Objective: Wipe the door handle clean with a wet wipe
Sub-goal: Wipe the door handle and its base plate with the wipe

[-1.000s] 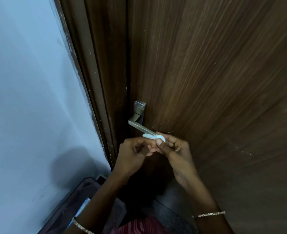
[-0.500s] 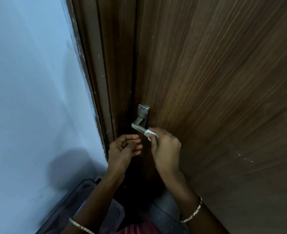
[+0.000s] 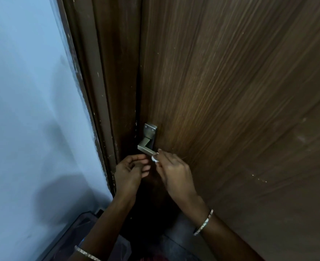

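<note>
A brushed-metal lever door handle (image 3: 145, 146) on a square backplate sits at the left edge of a dark wooden door (image 3: 230, 91). My right hand (image 3: 175, 172) covers the lever's outer end and pinches a small white wet wipe (image 3: 154, 159), of which only a bit shows at the fingertips, just below the lever. My left hand (image 3: 131, 170) hovers just left of the wipe, below the lever, fingers curled and apart, holding nothing I can see.
The brown door frame (image 3: 106, 102) runs down beside a pale blue wall (image 3: 33, 110) on the left. A dark container (image 3: 76, 240) stands on the floor at the bottom left. Both wrists wear thin bangles.
A second ago both hands held the wipe at the lever's end. The left hand let go and drew back; the right hand moved the wipe along the lever toward the door edge.
</note>
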Demonstrator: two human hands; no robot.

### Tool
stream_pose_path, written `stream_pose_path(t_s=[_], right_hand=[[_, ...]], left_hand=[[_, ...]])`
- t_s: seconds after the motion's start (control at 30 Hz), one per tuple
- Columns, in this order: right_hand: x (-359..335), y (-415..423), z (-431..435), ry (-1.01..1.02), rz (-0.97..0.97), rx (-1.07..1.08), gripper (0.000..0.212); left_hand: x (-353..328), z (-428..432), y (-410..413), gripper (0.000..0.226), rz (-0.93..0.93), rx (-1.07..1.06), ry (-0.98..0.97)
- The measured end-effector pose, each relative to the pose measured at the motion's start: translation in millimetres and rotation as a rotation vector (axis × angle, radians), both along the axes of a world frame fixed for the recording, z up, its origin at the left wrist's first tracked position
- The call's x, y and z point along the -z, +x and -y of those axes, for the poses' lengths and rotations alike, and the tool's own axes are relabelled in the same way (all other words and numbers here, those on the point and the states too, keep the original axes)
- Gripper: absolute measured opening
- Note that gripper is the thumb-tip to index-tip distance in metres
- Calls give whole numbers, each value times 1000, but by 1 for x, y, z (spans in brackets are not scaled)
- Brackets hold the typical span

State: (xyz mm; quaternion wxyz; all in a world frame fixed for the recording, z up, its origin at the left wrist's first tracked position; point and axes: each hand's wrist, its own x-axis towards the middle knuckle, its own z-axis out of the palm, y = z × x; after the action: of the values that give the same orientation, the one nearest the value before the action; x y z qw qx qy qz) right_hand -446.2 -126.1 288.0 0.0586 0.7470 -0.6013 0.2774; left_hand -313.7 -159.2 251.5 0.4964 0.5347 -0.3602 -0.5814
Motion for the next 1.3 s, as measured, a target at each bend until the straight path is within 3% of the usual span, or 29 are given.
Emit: stream_pose_path(t_s=[0.17,0.23,0.33,0.43,0.5,0.63,0.9,1.0,1.1,1.3], right_hand=[[14,-22,-12,-86,231,-42,31],[19,-24,-13,-91,415,-37,29],[24,-22,-12,43,916,43,18],[27,-12,-12,260,1688,101,21],[28,-5,-11,368,2101,137,27],[28,2,-9,466,2484,166,22],[34,10,-12,453,2709,139,36],[32,9,-11,443,2705,161,23],[29,10,-15,466,2624,238,17],[17,27,-58,544,2247,301,15]], left_hand=[[1,2,-5,24,-17,25,32],[-1,3,-4,22,-19,29,33],[-4,4,0,20,-3,36,35],[-4,4,3,19,16,43,32],[-5,4,4,18,25,46,31],[-6,5,6,15,33,76,21],[-7,0,9,15,42,113,38],[-8,-5,11,16,44,104,57],[-11,-17,15,16,49,86,86],[-21,-65,28,16,27,148,60]])
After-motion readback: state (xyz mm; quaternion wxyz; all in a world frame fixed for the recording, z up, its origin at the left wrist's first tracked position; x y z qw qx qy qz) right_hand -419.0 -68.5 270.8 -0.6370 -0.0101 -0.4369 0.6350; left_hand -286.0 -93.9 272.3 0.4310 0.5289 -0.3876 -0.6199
